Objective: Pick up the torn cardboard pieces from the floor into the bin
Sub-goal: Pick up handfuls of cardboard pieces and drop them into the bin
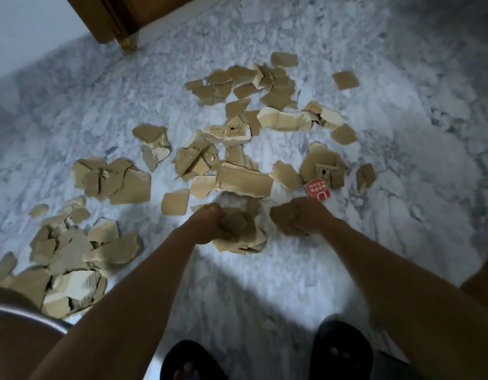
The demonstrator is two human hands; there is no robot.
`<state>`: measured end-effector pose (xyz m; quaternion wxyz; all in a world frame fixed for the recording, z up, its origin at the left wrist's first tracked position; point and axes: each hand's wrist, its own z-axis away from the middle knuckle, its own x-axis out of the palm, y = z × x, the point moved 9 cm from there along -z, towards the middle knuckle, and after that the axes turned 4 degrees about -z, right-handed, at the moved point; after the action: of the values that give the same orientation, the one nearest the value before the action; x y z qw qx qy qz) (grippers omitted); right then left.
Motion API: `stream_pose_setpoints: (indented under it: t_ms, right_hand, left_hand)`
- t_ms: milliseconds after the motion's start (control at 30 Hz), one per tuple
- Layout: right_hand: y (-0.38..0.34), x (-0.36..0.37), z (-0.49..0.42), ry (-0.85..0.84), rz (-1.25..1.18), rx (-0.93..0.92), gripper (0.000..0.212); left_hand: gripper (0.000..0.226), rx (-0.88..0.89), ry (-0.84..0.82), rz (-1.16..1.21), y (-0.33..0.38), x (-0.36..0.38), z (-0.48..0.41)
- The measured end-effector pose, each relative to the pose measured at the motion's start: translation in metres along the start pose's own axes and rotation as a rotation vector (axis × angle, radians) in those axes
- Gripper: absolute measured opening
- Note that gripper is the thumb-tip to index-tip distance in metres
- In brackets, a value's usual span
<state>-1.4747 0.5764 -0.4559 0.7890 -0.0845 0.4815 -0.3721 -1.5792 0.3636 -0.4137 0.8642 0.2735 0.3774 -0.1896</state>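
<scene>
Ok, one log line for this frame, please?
phase: gathering | left hand: grips cardboard bundle | right hand: by red-printed piece, grasp unclear | floor: many torn pieces scattered

Black open-toe sandals on both ft; forearms bare; toes showing at front.

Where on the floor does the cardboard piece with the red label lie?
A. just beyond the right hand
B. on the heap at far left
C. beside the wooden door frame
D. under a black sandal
A: the red-labelled piece lies directly beyond the right hand, close to it.
</scene>
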Motion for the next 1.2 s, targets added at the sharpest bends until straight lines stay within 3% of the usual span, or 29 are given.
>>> stream_pose_setpoints:
  t_ms: [100, 233, 333, 433, 500, 567, 667, 767, 900, 933, 1000, 1067, 1200]
  right_hand:
    - [0.009, -0.038, 0.015, 0.071, 0.096, 0.014, 0.021]
    - [0.017, -0.04, 0.032, 0.091, 0.262, 0.085, 0.029]
    - [0.027, -0.01, 0.039, 0.072, 0.292, 0.104, 0.027]
    - [0.036, 0.005, 0.043, 0.078, 0.239, 0.146, 0.023]
    - [0.04, -0.001, 0.039, 0.014, 0.221, 0.196, 0.027]
    - [0.031, -0.017, 0.03, -0.027, 0.157, 0.177, 0.026]
    - [-0.012, -0.044, 0.009, 0.001, 0.155, -0.02, 0.029]
    - [-0.05, -0.037, -0.01, -0.004, 0.336, -0.208, 0.031]
    - [-0.055, 0.011, -0.019, -0.033, 0.302, -0.229, 0.076]
    - [-0.051, 0.017, -0.018, -0.003, 0.251, -0.192, 0.074]
    - [-0.04, 0.02, -0.013, 0.017, 0.216, -0.074, 0.047]
    - [-0.032, 0.019, -0.012, -0.005, 0.245, -0.028, 0.038]
    - [-0.055, 0.008, -0.018, -0.116, 0.255, -0.106, 0.031]
  left_hand:
    - [0.046, 0.151, -0.041, -0.148, 0.027, 0.014, -0.014]
    - [0.052, 0.183, -0.06, -0.456, 0.05, 0.053, -0.028]
    - [0.056, 0.14, 0.021, -0.513, 0.051, 0.061, -0.029]
    - [0.078, 0.146, 0.134, -0.606, 0.049, 0.053, -0.03]
    - [0.077, 0.172, 0.109, -0.469, 0.046, 0.048, -0.032]
    - [0.062, 0.181, 0.058, -0.124, 0.043, 0.039, -0.032]
    - [0.063, 0.071, 0.136, 0.244, 0.027, 0.007, -0.026]
    - [0.074, -0.048, 0.2, 0.506, 0.002, -0.017, -0.014]
    - [0.05, -0.181, 0.273, 0.611, -0.044, -0.033, 0.005]
    - [0.035, -0.209, 0.25, 0.608, -0.055, -0.03, 0.009]
    - [0.02, -0.244, 0.18, 0.546, -0.074, -0.021, 0.018]
    - [0.031, -0.252, 0.137, 0.439, -0.088, -0.013, 0.023]
    - [0.046, -0.271, 0.125, 0.434, -0.107, -0.004, 0.031]
